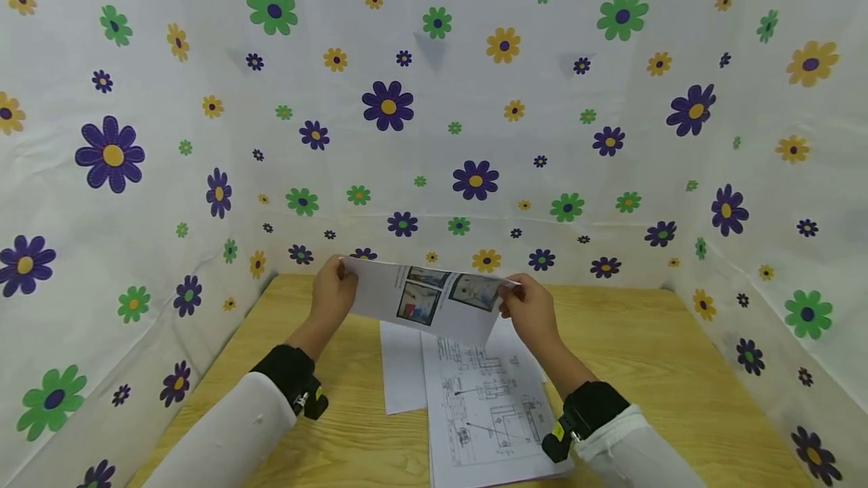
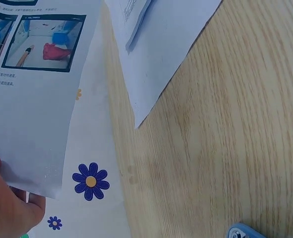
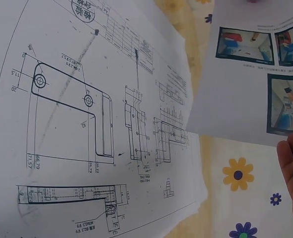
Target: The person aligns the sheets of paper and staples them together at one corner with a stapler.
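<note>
A printed sheet (image 1: 380, 288) with several photos and lines of text is held up, tilted, above the table. My left hand (image 1: 332, 294) pinches its left end between thumb and fingers, and my right hand (image 1: 533, 315) pinches the right end. Below it lie papers with a technical drawing (image 1: 488, 420) on top, partly covered by the raised sheet in the head view. Outlines of a bracket-like part and dimension figures show on this drawing in the right wrist view. Another white paper (image 1: 403, 379) sticks out at the left of the stack.
The wooden table (image 1: 610, 337) is enclosed on three sides by white cloth (image 1: 542, 119) with a flower pattern. At the lower edge of the left wrist view, part of a blue object (image 2: 243, 232) shows on the wood. Both wrists wear black straps (image 1: 595, 407).
</note>
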`<action>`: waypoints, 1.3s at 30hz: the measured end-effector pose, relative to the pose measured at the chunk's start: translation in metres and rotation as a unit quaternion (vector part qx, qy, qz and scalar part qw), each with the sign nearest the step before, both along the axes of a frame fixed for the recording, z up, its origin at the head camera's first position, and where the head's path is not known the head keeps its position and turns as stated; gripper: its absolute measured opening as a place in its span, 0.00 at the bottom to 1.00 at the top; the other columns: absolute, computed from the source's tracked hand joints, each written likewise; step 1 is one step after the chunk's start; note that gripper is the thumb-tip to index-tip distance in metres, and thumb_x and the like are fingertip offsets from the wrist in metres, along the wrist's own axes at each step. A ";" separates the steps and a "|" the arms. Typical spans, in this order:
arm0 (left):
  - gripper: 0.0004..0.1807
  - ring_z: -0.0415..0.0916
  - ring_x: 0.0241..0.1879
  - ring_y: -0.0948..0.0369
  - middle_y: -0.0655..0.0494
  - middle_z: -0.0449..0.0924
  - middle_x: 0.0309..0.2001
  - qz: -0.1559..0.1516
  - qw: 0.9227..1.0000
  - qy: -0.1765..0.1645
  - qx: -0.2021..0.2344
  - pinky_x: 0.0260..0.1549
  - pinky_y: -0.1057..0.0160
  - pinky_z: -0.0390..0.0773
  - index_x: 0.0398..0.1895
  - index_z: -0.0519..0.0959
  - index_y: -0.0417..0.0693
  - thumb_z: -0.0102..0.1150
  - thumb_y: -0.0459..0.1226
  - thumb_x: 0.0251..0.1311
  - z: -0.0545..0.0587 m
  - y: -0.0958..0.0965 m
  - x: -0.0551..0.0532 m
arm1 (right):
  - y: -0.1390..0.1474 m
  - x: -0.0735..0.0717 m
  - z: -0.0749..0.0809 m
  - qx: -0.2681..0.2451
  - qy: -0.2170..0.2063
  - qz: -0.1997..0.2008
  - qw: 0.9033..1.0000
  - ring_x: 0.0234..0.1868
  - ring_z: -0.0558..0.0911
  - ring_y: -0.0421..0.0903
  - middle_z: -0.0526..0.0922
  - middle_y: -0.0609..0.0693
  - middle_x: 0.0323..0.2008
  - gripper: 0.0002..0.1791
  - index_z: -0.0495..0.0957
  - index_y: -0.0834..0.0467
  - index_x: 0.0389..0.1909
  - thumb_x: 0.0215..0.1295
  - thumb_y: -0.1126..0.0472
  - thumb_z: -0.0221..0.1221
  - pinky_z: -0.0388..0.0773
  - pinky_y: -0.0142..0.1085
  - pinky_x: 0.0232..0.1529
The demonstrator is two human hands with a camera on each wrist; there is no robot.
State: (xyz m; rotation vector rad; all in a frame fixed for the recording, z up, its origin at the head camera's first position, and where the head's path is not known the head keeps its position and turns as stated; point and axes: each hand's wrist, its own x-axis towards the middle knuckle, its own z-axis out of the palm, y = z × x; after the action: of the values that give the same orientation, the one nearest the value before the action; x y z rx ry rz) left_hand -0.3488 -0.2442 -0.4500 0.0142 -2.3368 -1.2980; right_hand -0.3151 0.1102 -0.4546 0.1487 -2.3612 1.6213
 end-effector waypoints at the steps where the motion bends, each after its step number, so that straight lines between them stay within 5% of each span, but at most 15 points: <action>1: 0.08 0.74 0.41 0.45 0.39 0.75 0.40 0.003 1.000 -0.002 0.005 0.38 0.51 0.75 0.46 0.71 0.38 0.50 0.34 0.69 0.000 0.000 0.000 | 0.000 0.002 0.000 -0.006 -0.004 -0.001 1.000 0.32 0.84 0.53 0.85 0.59 0.37 0.08 0.80 0.56 0.50 0.75 0.61 0.58 0.86 0.44 0.40; 4: 0.22 0.78 0.53 0.44 0.38 0.78 0.54 0.013 0.999 -0.012 0.039 0.50 0.45 0.79 0.64 0.67 0.40 0.54 0.40 0.72 -0.001 -0.001 0.002 | 0.002 0.006 -0.003 -0.031 -0.020 -0.004 0.999 0.31 0.83 0.50 0.85 0.61 0.39 0.10 0.80 0.57 0.53 0.75 0.62 0.57 0.86 0.41 0.38; 9: 0.38 0.74 0.59 0.47 0.41 0.70 0.63 0.002 0.987 -0.052 0.153 0.55 0.47 0.78 0.74 0.56 0.47 0.60 0.50 0.70 0.000 0.004 0.004 | 0.003 0.011 -0.008 -0.109 -0.051 -0.010 0.993 0.33 0.83 0.51 0.84 0.61 0.43 0.15 0.78 0.56 0.60 0.77 0.62 0.55 0.87 0.39 0.37; 13: 0.46 0.72 0.63 0.46 0.41 0.65 0.69 -0.039 0.964 -0.109 0.241 0.60 0.47 0.76 0.78 0.49 0.50 0.61 0.56 0.68 0.002 0.017 0.007 | 0.002 0.014 -0.012 -0.181 -0.074 -0.018 0.980 0.31 0.83 0.50 0.83 0.65 0.43 0.16 0.76 0.60 0.61 0.77 0.62 0.54 0.87 0.40 0.37; 17: 0.48 0.70 0.67 0.43 0.39 0.63 0.71 -0.098 0.931 -0.158 0.313 0.64 0.47 0.75 0.80 0.46 0.46 0.61 0.55 0.69 0.002 0.037 0.008 | -0.005 0.017 -0.015 -0.259 -0.106 -0.013 0.960 0.28 0.82 0.46 0.81 0.66 0.41 0.17 0.74 0.64 0.62 0.78 0.63 0.54 0.86 0.37 0.34; 21: 0.43 0.73 0.65 0.43 0.38 0.67 0.69 -0.141 0.905 -0.170 0.363 0.61 0.49 0.78 0.79 0.48 0.45 0.61 0.49 0.71 0.003 0.059 0.007 | -0.015 0.023 -0.018 -0.293 -0.135 0.004 0.946 0.27 0.82 0.45 0.81 0.60 0.35 0.19 0.71 0.67 0.63 0.78 0.63 0.54 0.85 0.36 0.34; 24: 0.34 0.76 0.63 0.46 0.40 0.71 0.67 -0.159 0.907 -0.149 0.361 0.56 0.51 0.82 0.76 0.56 0.46 0.59 0.42 0.73 0.005 0.070 0.009 | -0.023 0.028 -0.021 -0.294 -0.147 0.019 0.944 0.27 0.82 0.45 0.81 0.56 0.30 0.20 0.69 0.69 0.63 0.78 0.62 0.54 0.85 0.37 0.35; 32: 0.25 0.71 0.67 0.48 0.48 0.75 0.67 -0.102 0.955 -0.115 0.255 0.69 0.43 0.68 0.71 0.69 0.52 0.58 0.37 0.73 0.010 0.081 0.010 | -0.030 0.040 -0.025 -0.283 -0.160 0.037 0.945 0.30 0.82 0.46 0.81 0.60 0.35 0.19 0.71 0.67 0.64 0.77 0.63 0.55 0.85 0.37 0.34; 39: 0.24 0.75 0.64 0.47 0.45 0.76 0.64 -0.090 0.966 -0.126 0.206 0.66 0.44 0.71 0.69 0.70 0.48 0.57 0.34 0.73 0.012 0.077 0.015 | -0.014 0.035 -0.029 -0.222 -0.190 0.006 0.956 0.40 0.85 0.50 0.81 0.60 0.49 0.26 0.71 0.63 0.65 0.73 0.53 0.62 0.86 0.41 0.40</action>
State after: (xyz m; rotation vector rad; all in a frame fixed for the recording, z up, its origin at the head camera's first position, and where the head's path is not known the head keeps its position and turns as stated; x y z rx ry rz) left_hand -0.3342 -0.1670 -0.4380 0.1063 -2.2632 -1.9574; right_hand -0.2798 0.0959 -0.4832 -0.2620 -2.1630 2.3088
